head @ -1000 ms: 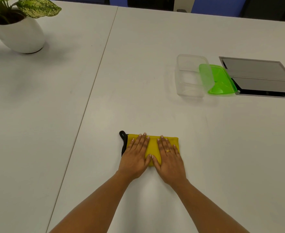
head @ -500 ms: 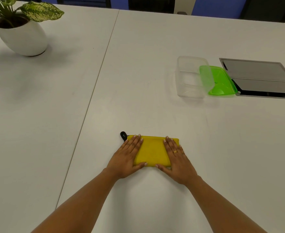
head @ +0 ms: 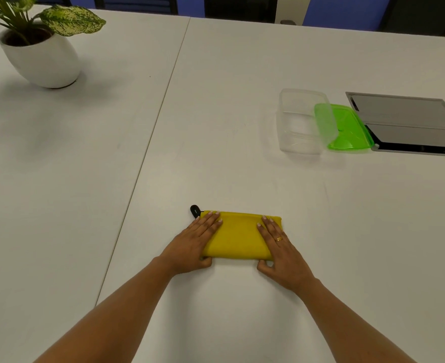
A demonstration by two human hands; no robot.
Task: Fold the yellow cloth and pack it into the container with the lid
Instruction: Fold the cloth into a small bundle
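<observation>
The yellow cloth (head: 238,237) lies folded into a flat rectangle on the white table, with a small black loop (head: 194,210) sticking out at its far left corner. My left hand (head: 192,244) covers the cloth's left end, fingers straight on top and thumb tucked at the near edge. My right hand (head: 281,250), wearing a ring, holds the right end the same way. The clear container (head: 298,121) stands open at the far right, and its green lid (head: 347,129) leans against its right side.
A grey panel (head: 410,124) set in the table lies just right of the lid. A white pot with a leafy plant (head: 43,61) stands at the far left. A seam (head: 148,142) between two tabletops runs left of the cloth.
Both hands slid apart from the cloth's middle to its two ends. Their thumbs now curl in at the near edge. The cloth has stayed in place.
</observation>
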